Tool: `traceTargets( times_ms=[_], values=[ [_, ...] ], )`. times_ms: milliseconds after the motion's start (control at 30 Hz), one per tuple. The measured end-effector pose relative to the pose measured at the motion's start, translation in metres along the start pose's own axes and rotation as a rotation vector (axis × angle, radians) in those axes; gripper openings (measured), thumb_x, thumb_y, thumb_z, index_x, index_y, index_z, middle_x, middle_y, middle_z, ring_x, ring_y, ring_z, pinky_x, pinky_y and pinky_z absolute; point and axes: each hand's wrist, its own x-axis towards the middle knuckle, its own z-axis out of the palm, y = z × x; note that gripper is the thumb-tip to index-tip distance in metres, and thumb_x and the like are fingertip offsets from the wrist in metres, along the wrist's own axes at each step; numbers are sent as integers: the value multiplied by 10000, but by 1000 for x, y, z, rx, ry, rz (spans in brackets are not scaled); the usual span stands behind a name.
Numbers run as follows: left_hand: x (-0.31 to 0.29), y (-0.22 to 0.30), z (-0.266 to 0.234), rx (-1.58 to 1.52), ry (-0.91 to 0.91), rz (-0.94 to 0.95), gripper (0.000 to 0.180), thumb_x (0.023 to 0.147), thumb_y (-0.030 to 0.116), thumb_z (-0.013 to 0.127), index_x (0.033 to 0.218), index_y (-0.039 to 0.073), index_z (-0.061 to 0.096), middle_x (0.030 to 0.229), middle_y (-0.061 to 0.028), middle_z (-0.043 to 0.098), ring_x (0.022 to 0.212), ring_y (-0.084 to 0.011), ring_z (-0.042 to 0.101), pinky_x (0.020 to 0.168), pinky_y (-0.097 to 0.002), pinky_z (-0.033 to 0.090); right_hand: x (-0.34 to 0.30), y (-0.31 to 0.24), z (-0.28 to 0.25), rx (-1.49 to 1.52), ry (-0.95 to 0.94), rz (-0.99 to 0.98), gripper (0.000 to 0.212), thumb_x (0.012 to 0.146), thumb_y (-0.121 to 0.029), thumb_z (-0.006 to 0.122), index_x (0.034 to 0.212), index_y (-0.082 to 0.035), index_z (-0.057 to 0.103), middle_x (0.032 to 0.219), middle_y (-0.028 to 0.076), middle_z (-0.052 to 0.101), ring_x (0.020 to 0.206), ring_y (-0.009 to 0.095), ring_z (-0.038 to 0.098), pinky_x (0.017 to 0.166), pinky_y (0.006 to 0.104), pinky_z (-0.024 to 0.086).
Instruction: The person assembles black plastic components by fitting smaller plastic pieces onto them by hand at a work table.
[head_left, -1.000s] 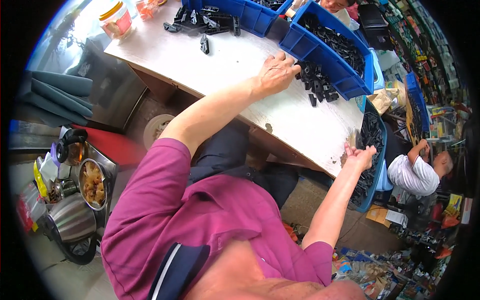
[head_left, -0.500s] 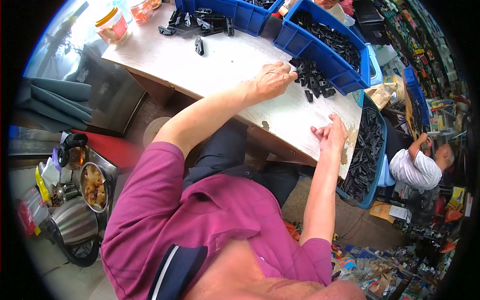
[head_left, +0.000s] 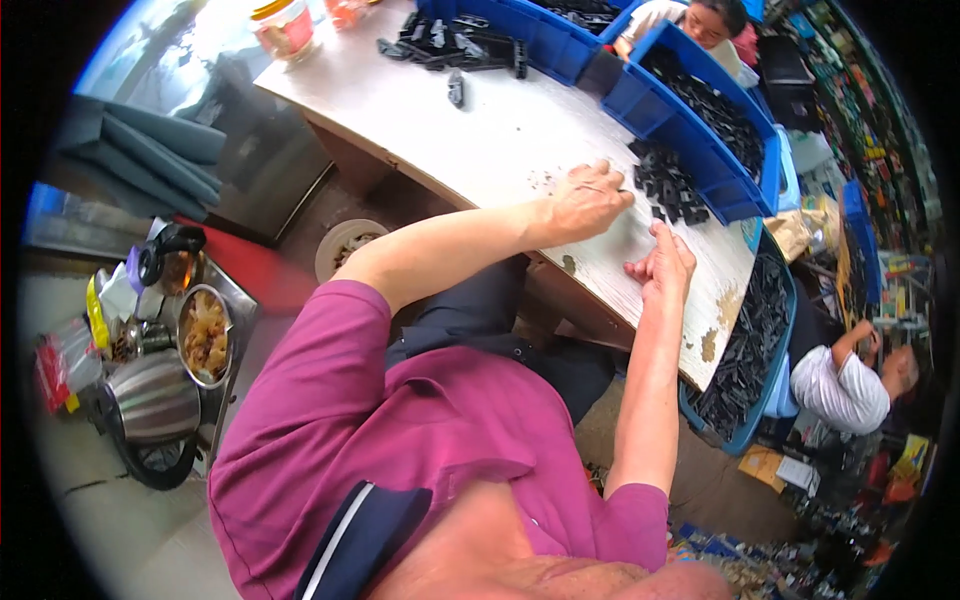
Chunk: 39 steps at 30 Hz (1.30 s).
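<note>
My left hand [head_left: 590, 205] is palm down low over the white table [head_left: 500, 130], its fingers bent and their tips hidden; what they hold, if anything, does not show. Just beyond it lies a loose pile of small black plastic parts [head_left: 672, 185]. Close by on the right is my right hand [head_left: 664, 268], its index finger stretched toward the pile's near edge and its thumb apart, with nothing visible in it. Behind the pile stands a blue bin [head_left: 690, 140] filled with similar black parts.
At the far left are another blue bin [head_left: 510, 38], more black parts [head_left: 455, 48] and a jar [head_left: 283, 30]. A blue tub [head_left: 745, 415] of black parts stands right of the table. A bowl [head_left: 334, 250] sits below the table's edge. Two other people are beyond.
My left hand has drawn back from the pile's left side toward my right hand. Both hands are now closer together. The view has shifted, showing a person behind the bins.
</note>
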Motion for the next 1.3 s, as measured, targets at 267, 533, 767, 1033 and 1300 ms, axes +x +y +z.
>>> traceTargets(
  times_ms=[267,533,767,1033,1300],
  values=[
    [-4,6,8,-381,134,-83,236,785,60,610,1010,1,567,874,-161,625,844,-354,643,745,-448,515,2,-7,11,-131,-67,16,376,902,-397,689,932,-24,651,438,-6,353,341,133,392,395,342,482],
    [-3,19,-2,-770,97,-264,262,749,8,634,1005,-36,596,906,-197,671,892,-329,676,765,-396,534,2,-1,12,-153,-187,-80,353,962,-362,607,895,-18,646,433,-15,373,334,112,354,342,297,324],
    [-6,16,-11,-1405,-278,-672,240,809,66,630,1010,-62,608,785,-115,687,606,-172,692,497,-277,533,-1,6,9,-142,-162,-159,293,927,-276,605,777,-24,609,511,-24,376,393,114,368,378,299,341],
    [-20,29,-9,-1035,62,-535,150,848,57,561,958,-22,625,763,-118,691,622,-167,692,514,-293,528,-12,8,9,-60,-180,-186,351,956,-342,593,777,-40,600,477,2,407,365,117,380,367,300,316],
    [-35,34,-1,-471,316,-169,107,804,85,627,873,36,562,690,-147,630,635,-356,653,593,-456,519,-23,6,18,-191,-216,-136,354,971,-309,554,759,-32,613,500,-49,396,408,56,337,396,253,250]
  ],
)
